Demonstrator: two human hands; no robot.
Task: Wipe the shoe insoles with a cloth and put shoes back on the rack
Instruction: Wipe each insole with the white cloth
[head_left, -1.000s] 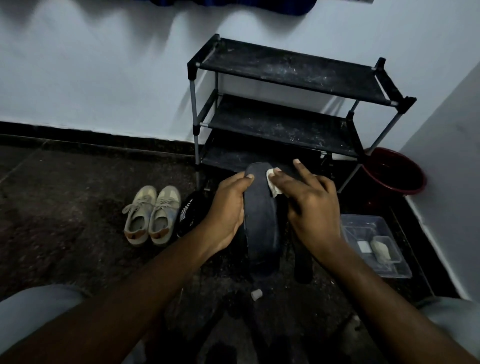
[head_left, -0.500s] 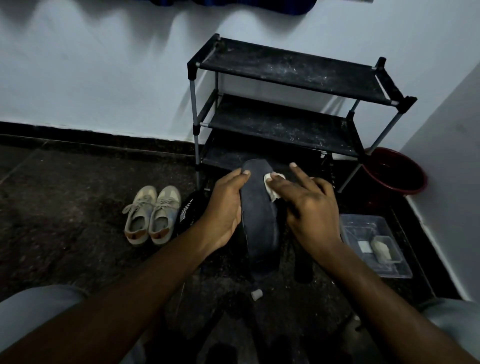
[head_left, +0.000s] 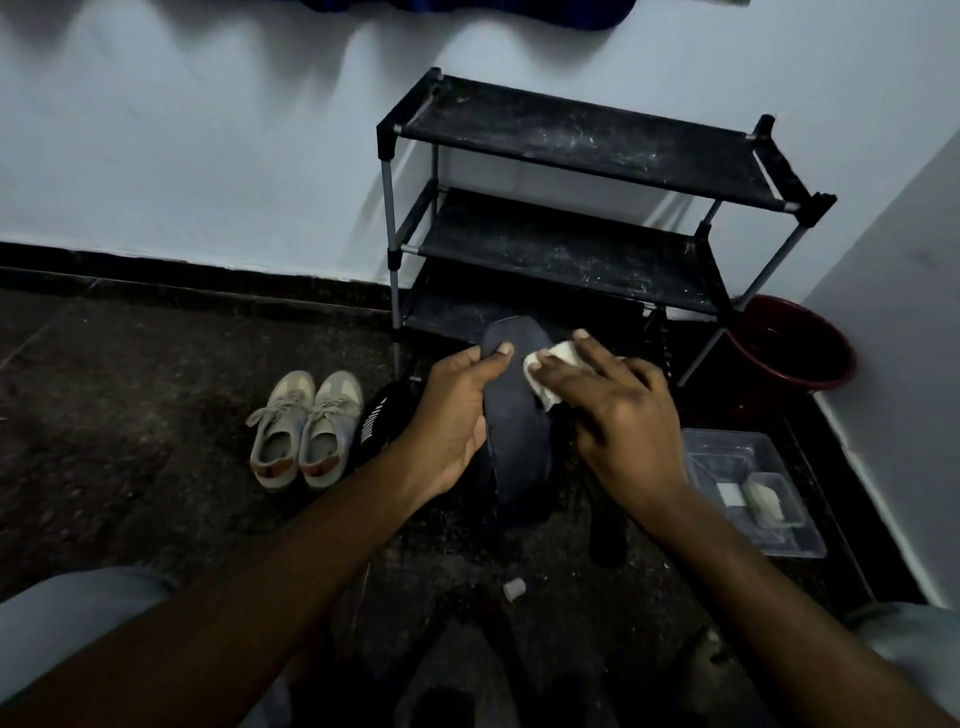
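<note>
My left hand (head_left: 457, 410) grips a dark insole (head_left: 519, 441) along its left edge, thumb on its upper face, holding it up lengthwise in front of me. My right hand (head_left: 618, 415) presses a small white cloth (head_left: 550, 371) against the insole's upper right part, the cloth held under its fingers. Behind them stands the black three-shelf shoe rack (head_left: 587, 140), its shelves bare and dusty. A pair of beige sneakers (head_left: 306, 431) sits on the floor to the left, with a black shoe (head_left: 382, 421) beside them.
A clear plastic tray (head_left: 769, 519) with small items lies on the floor at the right. A dark red basin (head_left: 795, 343) stands in the corner by the rack. A dark strip (head_left: 608, 530) and a small white scrap (head_left: 514, 590) lie on the dark floor.
My right hand has slid the cloth a little down and back along the insole's upper end. The left hand keeps its grip; the insole has tilted slightly.
</note>
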